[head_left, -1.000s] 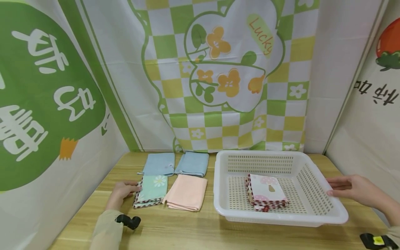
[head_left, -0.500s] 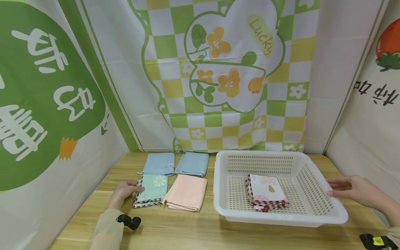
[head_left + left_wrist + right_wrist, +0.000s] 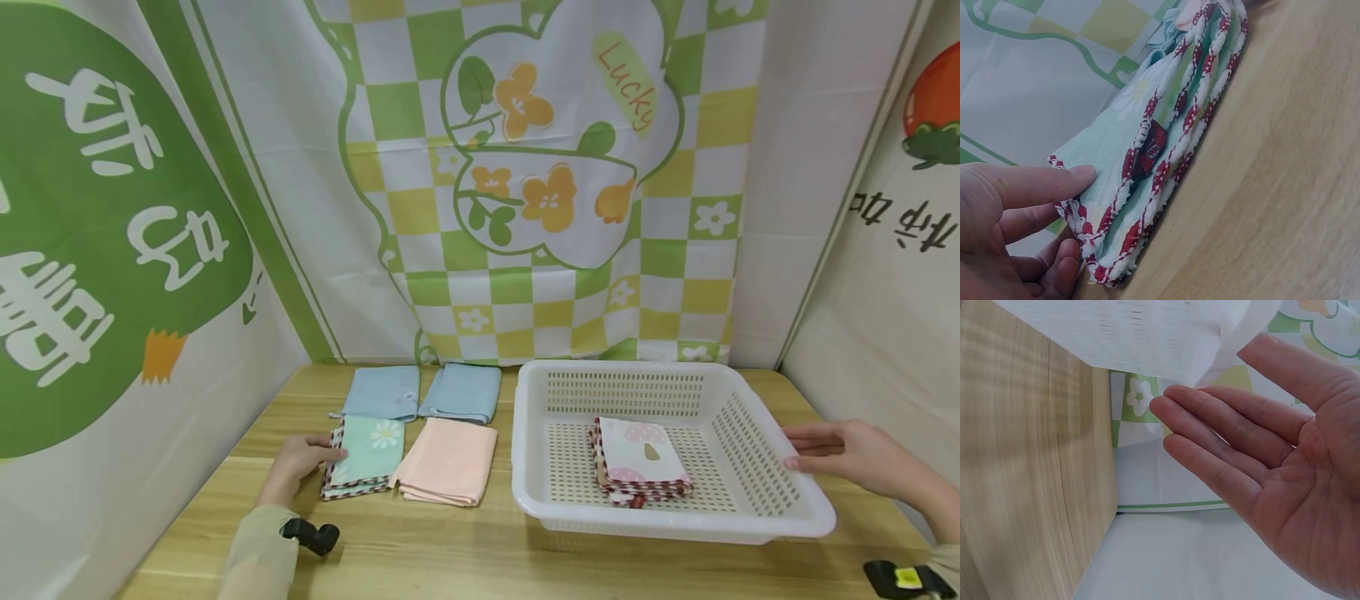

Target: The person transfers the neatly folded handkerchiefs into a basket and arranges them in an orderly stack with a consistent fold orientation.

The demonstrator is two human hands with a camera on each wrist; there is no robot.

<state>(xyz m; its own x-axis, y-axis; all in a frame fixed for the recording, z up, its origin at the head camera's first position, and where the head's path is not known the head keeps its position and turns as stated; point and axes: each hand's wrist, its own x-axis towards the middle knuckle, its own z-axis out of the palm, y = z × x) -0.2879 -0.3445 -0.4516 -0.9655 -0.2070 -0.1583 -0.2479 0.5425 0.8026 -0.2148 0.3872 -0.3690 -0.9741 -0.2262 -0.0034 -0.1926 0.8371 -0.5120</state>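
My left hand (image 3: 302,462) pinches the left edge of a folded mint-green towel (image 3: 375,450) with a daisy print and a checked border. In the left wrist view the thumb lies on top of this towel (image 3: 1107,150), with fingers at its underside; the folded layers spread slightly. At the white plastic basket (image 3: 652,523), my right hand (image 3: 851,458) is by the right rim, fingers extended and thumb at the rim. The right wrist view has the palm (image 3: 1297,487) turned up with nothing in it. Inside the basket lies a folded mushroom-print towel (image 3: 641,454).
Beside the mint towel is a folded peach towel (image 3: 448,462). Two folded blue towels, one left (image 3: 381,393) and one right (image 3: 462,392), lie behind them. All sit on a wooden table (image 3: 450,554) with printed cloth (image 3: 555,308) hung at the back.
My left thumb has come over the mint towel's edge, and the towel has lifted and shifted very slightly. My right hand and the basket stay as they were.
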